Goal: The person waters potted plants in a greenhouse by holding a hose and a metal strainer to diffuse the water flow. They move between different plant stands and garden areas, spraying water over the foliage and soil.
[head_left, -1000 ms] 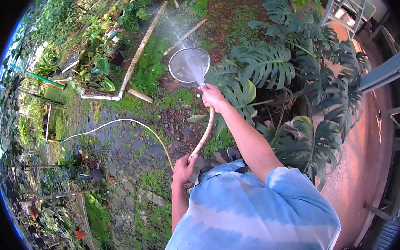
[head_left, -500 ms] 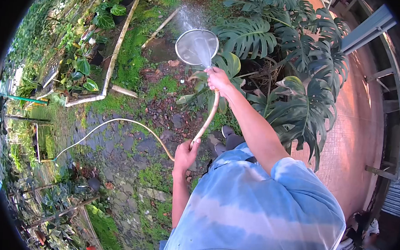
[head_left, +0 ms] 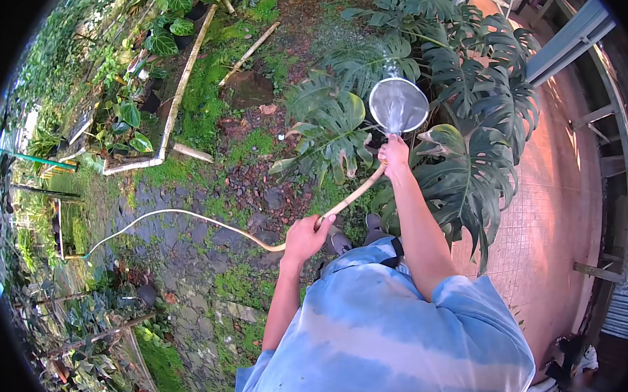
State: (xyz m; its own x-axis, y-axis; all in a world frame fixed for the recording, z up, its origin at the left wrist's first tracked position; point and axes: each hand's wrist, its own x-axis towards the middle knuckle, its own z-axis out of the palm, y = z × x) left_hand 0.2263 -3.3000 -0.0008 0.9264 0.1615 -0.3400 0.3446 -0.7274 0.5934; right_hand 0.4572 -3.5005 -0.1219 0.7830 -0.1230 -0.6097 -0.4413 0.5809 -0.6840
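Water sprays from the end of a pale yellow hose through a round mesh strainer onto large split leaves. My right hand is closed around the hose end and the strainer's handle, which its fingers mostly hide. Lower down, my left hand wraps round the same hose at waist height. From there the hose curves away to the left over the mossy stone ground. Big monstera leaves surround the strainer on both sides.
Potted plants stand at the left behind a pale pole frame. A loose stick lies on the moss. On the right is a tiled floor with a metal post. My shoes are on the path below.
My right hand, the strainer and the spray have moved right and down, over the monstera leaves. My left hand has shifted slightly right, still on the hose.
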